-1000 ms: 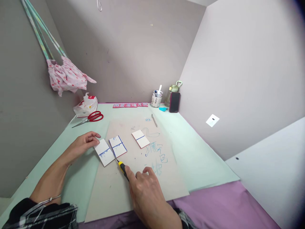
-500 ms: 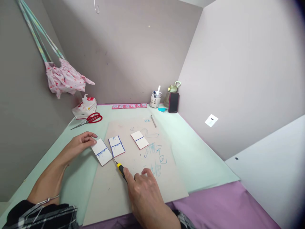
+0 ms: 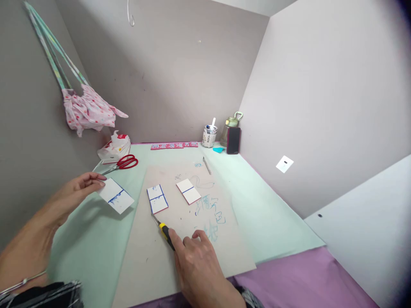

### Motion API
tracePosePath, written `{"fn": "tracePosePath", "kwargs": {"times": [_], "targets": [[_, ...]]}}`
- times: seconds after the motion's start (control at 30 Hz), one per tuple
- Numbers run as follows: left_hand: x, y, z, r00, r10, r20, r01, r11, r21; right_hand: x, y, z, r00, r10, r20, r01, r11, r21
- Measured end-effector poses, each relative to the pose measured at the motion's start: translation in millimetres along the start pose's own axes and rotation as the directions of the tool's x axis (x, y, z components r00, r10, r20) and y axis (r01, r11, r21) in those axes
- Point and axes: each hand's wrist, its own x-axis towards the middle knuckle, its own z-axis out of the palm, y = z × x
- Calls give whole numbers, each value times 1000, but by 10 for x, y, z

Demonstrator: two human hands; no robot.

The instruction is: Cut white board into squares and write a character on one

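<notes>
grey walls (image 3: 176,81) close in around a table (image 3: 266,214) spread with a pale green cover, and on it lies a grey board (image 3: 138,269) scribbled over in blue near its right side. toward the back stand a jar (image 3: 209,138) of pens, a bottle (image 3: 231,122) and a phone (image 3: 233,141); red-handled scissors (image 3: 127,162) lie at the left, just beyond the left hand (image 3: 73,192).

that hand pinches a white card (image 3: 117,196) by its far left corner, thumb and fingers pressed together on it. the card is over the green cover, left of the board, a blue line across it with smudges beside the line. it looks tilted; whether any edge touches the cover i cannot tell. the right hand (image 3: 195,259) is closed around the yellow and black handle of a knife (image 3: 164,230), forefinger laid along it, the thin tip just by the near corner of a second card (image 3: 157,199), perhaps touching. a third card (image 3: 189,192) lies flat to the right, apart from the second.

to handle this well, i'd hold the first card lightly at its corner, off the blue, since the ink may smear. the knife is best low and slanted, its tip over the board rather than the cover, with the left fingers well clear of the blade.
</notes>
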Motion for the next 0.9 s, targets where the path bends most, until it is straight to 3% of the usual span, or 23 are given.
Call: {"fn": "tracePosePath", "kwargs": {"times": [0.13, 0.27, 0.4, 0.5, 0.57, 0.63, 0.83, 0.9], "targets": [[-111, 102, 46, 993, -59, 103, 77, 980, -181, -25, 194, -116, 988, 147, -41, -133, 963, 236], [-214, 255, 370, 961, 38, 275, 1, 990, -143, 120, 567, -371, 948, 308, -77, -270, 909, 319], [-275, 464, 778, 867, 181, 465, -130, 982, -140, 551, 1007, -570, 953, 302, -35, -273, 900, 338], [-292, 576, 1052, 793, 233, 563, -166, 971, -170, 924, 1311, -576, 968, 253, -6, -240, 924, 298], [-289, 611, 1178, 781, 221, 584, -184, 975, -124, 1125, 1490, -543, 975, 221, -2, -213, 944, 250], [-273, 616, 1244, 796, 192, 573, -226, 974, -13, 1285, 1662, -524, 977, 214, -14, -207, 958, 197], [-126, 474, 1220, 773, 266, 576, -409, 903, 131, 1752, 2315, -666, 946, 319, -60, -312, 944, 105], [-36, 384, 1197, 795, 279, 538, -419, 895, 154, 1916, 2564, -725, 925, 375, -53, -370, 925, 89]]}}
